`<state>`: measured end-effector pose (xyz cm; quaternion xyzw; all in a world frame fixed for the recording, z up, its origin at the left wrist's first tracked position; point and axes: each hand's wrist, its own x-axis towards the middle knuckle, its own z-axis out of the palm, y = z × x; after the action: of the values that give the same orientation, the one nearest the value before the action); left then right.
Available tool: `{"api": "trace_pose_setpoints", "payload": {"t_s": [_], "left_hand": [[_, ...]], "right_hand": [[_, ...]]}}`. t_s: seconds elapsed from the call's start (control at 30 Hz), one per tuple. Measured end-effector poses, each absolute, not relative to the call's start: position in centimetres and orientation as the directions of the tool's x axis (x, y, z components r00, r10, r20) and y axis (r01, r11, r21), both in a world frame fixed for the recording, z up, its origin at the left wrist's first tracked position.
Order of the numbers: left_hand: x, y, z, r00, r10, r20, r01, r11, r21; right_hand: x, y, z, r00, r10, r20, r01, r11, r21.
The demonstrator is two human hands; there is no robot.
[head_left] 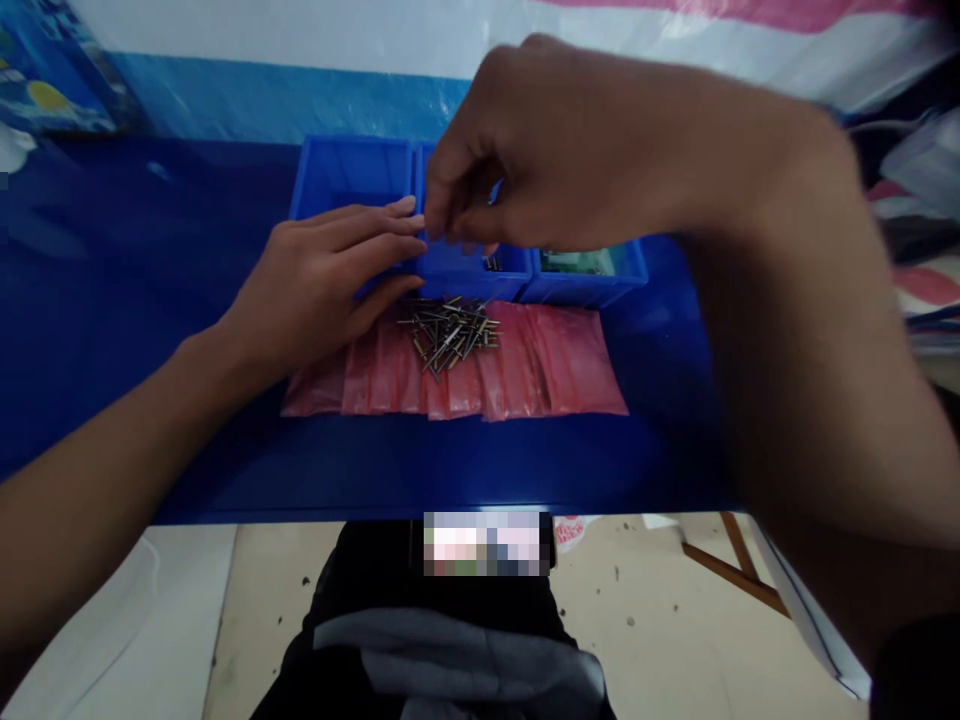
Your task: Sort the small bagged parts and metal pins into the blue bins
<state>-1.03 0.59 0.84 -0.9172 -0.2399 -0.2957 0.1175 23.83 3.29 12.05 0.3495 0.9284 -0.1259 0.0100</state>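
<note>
My left hand (337, 275) lies with its fingers stretched toward the wall between the left blue bin (352, 165) and the middle blue bin (472, 285). Above the middle bin, my right hand (517, 160) has its fingertips pinched together; what they hold, if anything, cannot be made out. A few small metal pieces (493, 264) show inside that bin. In front of the bins, a pile of metal rivets (454, 335) rests on a row of overlapping pink plastic bags (581, 365). The right blue bin (589, 288) contains greenish clear packets (581, 262).
The bins and bags stand on a blue table (450, 465), whose front edge runs above my lap. A phone-like device with a pixelated screen (486, 545) is at my lap. A blue and white sheet (300, 90) hangs behind, and cluttered items lie at the far right.
</note>
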Motion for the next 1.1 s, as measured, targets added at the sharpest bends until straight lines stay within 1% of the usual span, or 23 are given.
{"api": "trace_pose_setpoints", "payload": {"t_s": [0.07, 0.1, 0.17, 0.23, 0.4, 0.47, 0.53, 0.6, 0.67, 0.77, 0.8, 0.97, 1.03, 1.1], "left_hand": [[-1.1, 0.6, 0.8, 0.71, 0.382, 0.592, 0.514, -0.855, -0.065], [-1.1, 0.6, 0.8, 0.709, 0.387, 0.589, 0.516, -0.854, -0.061], [-1.2, 0.7, 0.7, 0.705, 0.394, 0.59, 0.522, -0.851, -0.056], [-1.2, 0.8, 0.6, 0.703, 0.393, 0.592, 0.523, -0.851, -0.056], [-1.1, 0.8, 0.6, 0.702, 0.377, 0.604, 0.515, -0.855, -0.066], [-1.1, 0.7, 0.6, 0.702, 0.384, 0.6, 0.515, -0.855, -0.056], [-1.1, 0.7, 0.6, 0.704, 0.394, 0.591, 0.515, -0.856, -0.041], [-1.1, 0.6, 0.5, 0.704, 0.394, 0.591, 0.511, -0.859, -0.036], [-1.1, 0.6, 0.5, 0.701, 0.392, 0.596, 0.512, -0.858, -0.037], [-1.0, 0.6, 0.6, 0.697, 0.386, 0.604, 0.512, -0.858, -0.042], [-1.0, 0.6, 0.6, 0.698, 0.383, 0.606, 0.511, -0.859, -0.045], [-1.0, 0.8, 0.7, 0.712, 0.368, 0.599, 0.493, -0.868, -0.053], [-1.1, 0.9, 0.7, 0.705, 0.384, 0.596, 0.499, -0.866, -0.033], [-1.1, 0.9, 0.7, 0.698, 0.392, 0.599, 0.5, -0.866, -0.016]], "right_hand": [[23.6, 3.7, 10.9, -0.739, 0.665, -0.106, 0.673, 0.732, -0.101], [23.4, 3.9, 10.2, -0.73, 0.671, -0.13, 0.68, 0.732, -0.043], [22.9, 4.1, 8.9, -0.706, 0.673, -0.22, 0.69, 0.724, 0.0], [22.3, 4.0, 8.2, -0.688, 0.674, -0.269, 0.692, 0.721, 0.035], [21.9, 3.6, 8.5, -0.716, 0.625, -0.31, 0.653, 0.757, 0.02], [22.0, 3.5, 8.7, -0.691, 0.663, -0.289, 0.683, 0.729, 0.039], [22.1, 3.5, 8.6, -0.641, 0.73, -0.236, 0.737, 0.672, 0.076], [21.9, 3.5, 8.4, -0.612, 0.764, -0.202, 0.762, 0.639, 0.106], [21.7, 3.6, 8.3, -0.635, 0.74, -0.222, 0.741, 0.665, 0.093], [21.5, 3.6, 8.4, -0.699, 0.656, -0.284, 0.68, 0.733, 0.021], [21.6, 3.6, 8.6, -0.705, 0.651, -0.282, 0.676, 0.737, 0.01], [22.1, 3.5, 8.6, -0.652, 0.745, -0.141, 0.741, 0.666, 0.087], [22.3, 3.6, 8.4, -0.648, 0.752, -0.12, 0.744, 0.659, 0.111], [22.4, 3.9, 8.1, -0.663, 0.736, -0.134, 0.727, 0.677, 0.115]]}}
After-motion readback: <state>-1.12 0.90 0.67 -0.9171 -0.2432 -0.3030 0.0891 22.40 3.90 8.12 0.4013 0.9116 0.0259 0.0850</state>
